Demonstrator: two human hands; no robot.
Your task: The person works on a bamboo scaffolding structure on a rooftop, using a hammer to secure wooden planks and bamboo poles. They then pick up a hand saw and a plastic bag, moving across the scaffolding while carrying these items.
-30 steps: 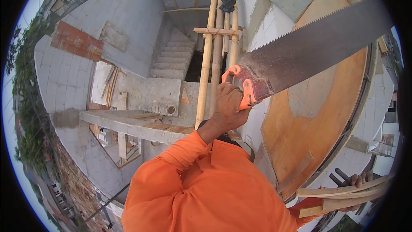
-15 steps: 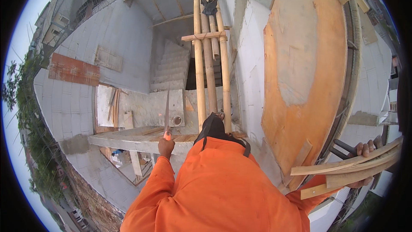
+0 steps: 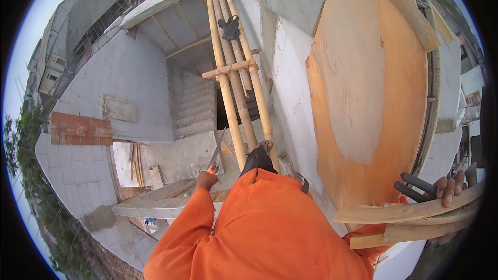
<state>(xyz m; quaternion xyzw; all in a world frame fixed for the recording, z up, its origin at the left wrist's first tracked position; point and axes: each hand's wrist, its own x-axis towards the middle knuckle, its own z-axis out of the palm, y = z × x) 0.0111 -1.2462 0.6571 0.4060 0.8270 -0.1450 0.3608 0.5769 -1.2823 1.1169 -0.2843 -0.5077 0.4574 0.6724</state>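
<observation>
My left hand is closed around the orange handle of a handsaw, its blade pointing forward, away from me. At the right, my right hand grips a bundle of wooden strips together with a tool with two dark handles, whose working end I cannot make out. A greyish piece shows beside those fingers, too small to name. Below me, a bare foot rests on bamboo poles that lean over the stairwell, tied to a wooden crosspiece.
Concrete stairs descend beyond a drop. A black cloth or bag hangs on the poles. An orange plywood panel stands at the right, with white block walls at the left. A concrete beam runs below my left arm.
My view has swung, so the poles now lean more to the left. My left hand and the saw have tilted rightward, nearer the poles. Both hands keep their holds.
</observation>
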